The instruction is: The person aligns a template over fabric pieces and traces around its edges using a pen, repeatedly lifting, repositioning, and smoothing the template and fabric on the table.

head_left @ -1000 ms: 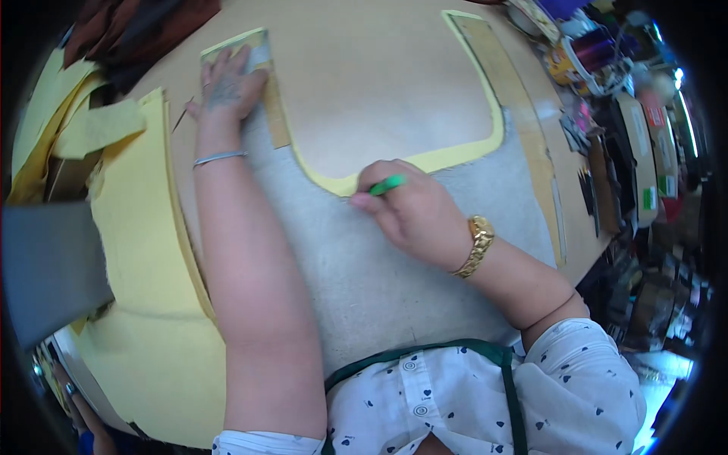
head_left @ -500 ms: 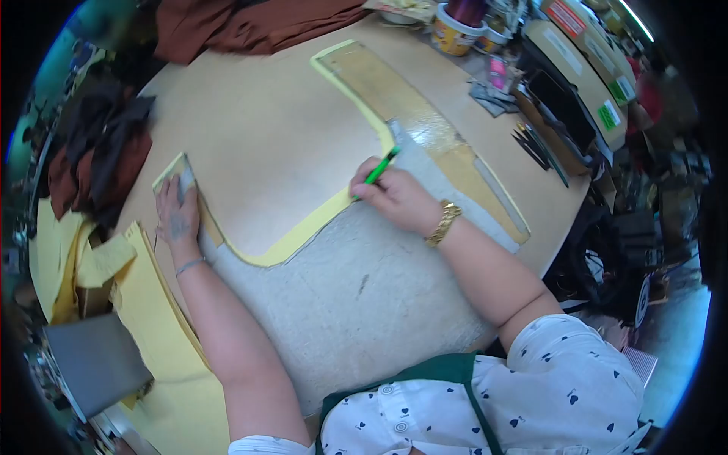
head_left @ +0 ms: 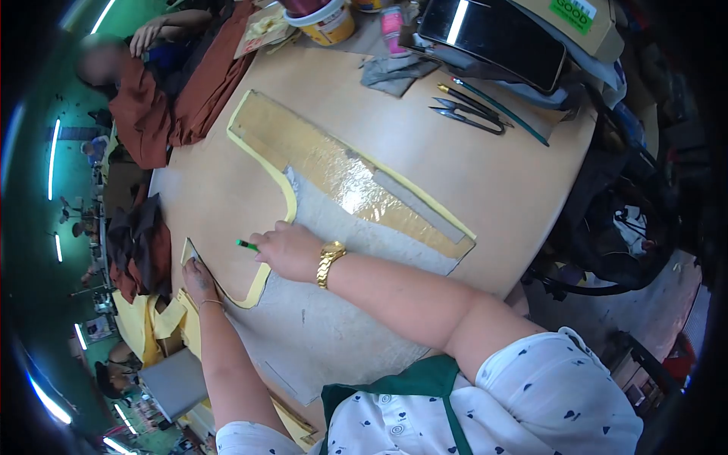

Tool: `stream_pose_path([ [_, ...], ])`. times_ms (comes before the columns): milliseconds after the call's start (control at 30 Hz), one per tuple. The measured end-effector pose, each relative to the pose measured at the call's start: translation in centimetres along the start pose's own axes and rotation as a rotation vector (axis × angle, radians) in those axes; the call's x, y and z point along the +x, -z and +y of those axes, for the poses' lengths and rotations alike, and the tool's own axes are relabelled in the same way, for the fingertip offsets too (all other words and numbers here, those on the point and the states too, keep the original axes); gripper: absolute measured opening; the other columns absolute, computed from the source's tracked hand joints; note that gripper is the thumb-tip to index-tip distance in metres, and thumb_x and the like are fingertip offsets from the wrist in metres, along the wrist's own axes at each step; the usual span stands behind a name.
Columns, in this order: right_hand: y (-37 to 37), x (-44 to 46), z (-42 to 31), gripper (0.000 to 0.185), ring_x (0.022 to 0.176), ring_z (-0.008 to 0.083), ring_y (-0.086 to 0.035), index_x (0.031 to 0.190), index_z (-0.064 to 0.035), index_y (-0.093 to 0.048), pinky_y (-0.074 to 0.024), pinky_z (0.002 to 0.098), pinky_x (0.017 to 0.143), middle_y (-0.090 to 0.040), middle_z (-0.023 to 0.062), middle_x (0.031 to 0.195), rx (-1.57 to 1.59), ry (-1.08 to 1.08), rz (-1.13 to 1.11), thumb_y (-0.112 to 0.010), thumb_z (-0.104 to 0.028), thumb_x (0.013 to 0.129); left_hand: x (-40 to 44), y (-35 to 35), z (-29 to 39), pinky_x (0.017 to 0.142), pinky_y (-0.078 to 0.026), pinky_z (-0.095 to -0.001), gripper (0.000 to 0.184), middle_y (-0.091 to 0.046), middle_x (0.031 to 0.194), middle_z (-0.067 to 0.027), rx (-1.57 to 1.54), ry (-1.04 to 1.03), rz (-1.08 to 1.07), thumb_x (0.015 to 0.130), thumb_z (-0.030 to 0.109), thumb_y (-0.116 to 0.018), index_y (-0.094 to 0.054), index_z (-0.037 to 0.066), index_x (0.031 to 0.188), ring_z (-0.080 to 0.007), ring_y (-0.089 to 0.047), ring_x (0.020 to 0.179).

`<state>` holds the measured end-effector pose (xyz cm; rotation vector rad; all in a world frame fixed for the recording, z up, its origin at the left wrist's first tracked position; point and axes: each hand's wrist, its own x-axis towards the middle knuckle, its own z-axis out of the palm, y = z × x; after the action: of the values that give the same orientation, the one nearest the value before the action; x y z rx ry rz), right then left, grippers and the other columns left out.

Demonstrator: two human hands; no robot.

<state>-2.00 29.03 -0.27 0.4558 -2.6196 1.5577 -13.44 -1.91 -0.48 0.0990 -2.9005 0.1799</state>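
Note:
A large grey pattern piece [head_left: 341, 322] with a shiny tan taped panel [head_left: 303, 140] lies on the round table. A yellow edge [head_left: 288, 193] shows from beneath it along the curved side. My left hand [head_left: 199, 280] rests flat on the narrow left tip of the pattern, its fingers partly foreshortened. Over the curved edge, my right hand [head_left: 288, 250] is closed around a green pencil [head_left: 246, 245]. Only the pencil's dark-capped end sticks out to the left; its writing point is hidden by the hand.
Thread snips [head_left: 466, 117] and pencils [head_left: 504, 112] lie at the upper right, below a phone [head_left: 493, 38]. A grey cloth [head_left: 398, 74] and tubs [head_left: 322, 23] stand farther back. Brown fabric [head_left: 205, 83] lies near another person at upper left. Yellow sheets [head_left: 140, 322] sit left.
The view has turned and shifted right, so the pattern appears farther left. My right hand still grips the pencil, which now points leftward. My left hand stays on the tip.

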Motion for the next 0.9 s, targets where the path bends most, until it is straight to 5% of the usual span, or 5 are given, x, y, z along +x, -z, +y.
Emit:
stream_pose_path([
  [100, 0.3, 0.0, -0.2, 0.023, 0.085, 0.0254, -0.053, 0.1, -0.0078, -0.052, -0.0434, 0.0381, 0.072, -0.061, 0.0075, 0.085, 0.059, -0.025, -0.022, -0.046, -0.024, 0.084, 1.3, 2.0, 2.8, 0.084, -0.04, -0.0406, 0.028, -0.053, 0.103, -0.0163, 0.323, 0.119, -0.288, 0.079, 0.012, -0.042, -0.054, 0.005, 0.103, -0.0341, -0.049, 0.099],
  [233, 1.1, 0.0, -0.8, 0.021, 0.087, 0.0253, -0.051, 0.1, -0.008, -0.05, -0.0417, 0.0405, 0.073, -0.059, 0.007, 0.087, 0.09, -0.071, -0.075, -0.046, -0.023, 0.085, 6.2, 0.6, 4.3, 0.082, -0.041, -0.041, 0.036, -0.055, 0.091, -0.022, 0.12, -0.446, -0.015, 0.069, 0.007, -0.049, -0.053, 0.001, 0.104, -0.0368, -0.05, 0.09],
  [333, 0.6, 0.0, -0.7, 0.019, 0.087, 0.0249, -0.05, 0.097, -0.008, -0.05, -0.0416, 0.0405, 0.072, -0.059, 0.007, 0.086, 0.056, -0.067, -0.03, -0.046, -0.022, 0.085, 11.5, 1.7, 13.2, 0.082, -0.042, -0.038, 0.027, -0.058, 0.097, -0.0208, -0.189, -0.68, -0.036, 0.082, 0.019, -0.048, -0.058, 0.0, 0.098, -0.0343, -0.054, 0.093],
  [500, 0.7, -0.1, -0.9, 0.016, 0.084, 0.0251, -0.052, 0.093, -0.0065, -0.052, -0.0429, 0.0394, 0.069, -0.059, 0.0071, 0.083, 0.095, -0.067, -0.004, -0.046, -0.019, 0.083, 14.7, 3.7, 25.6, 0.078, -0.042, -0.0361, 0.028, -0.058, 0.09, -0.0216, -0.346, -0.722, -0.171, 0.083, 0.023, -0.045, -0.058, 0.002, 0.097, -0.0335, -0.055, 0.09],
  [900, 0.4, 0.1, -1.1, 0.013, 0.079, 0.0219, -0.051, 0.087, -0.0075, -0.051, -0.0422, 0.0374, 0.067, -0.057, 0.0039, 0.078, 0.049, -0.084, 0.022, -0.05, -0.019, 0.082, 19.1, 0.4, 27.3, 0.065, -0.045, -0.0287, 0.025, -0.063, 0.074, -0.0136, -0.517, -0.572, -0.237, 0.074, 0.022, -0.06, -0.063, 0.0, 0.084, -0.0207, -0.06, 0.068],
])
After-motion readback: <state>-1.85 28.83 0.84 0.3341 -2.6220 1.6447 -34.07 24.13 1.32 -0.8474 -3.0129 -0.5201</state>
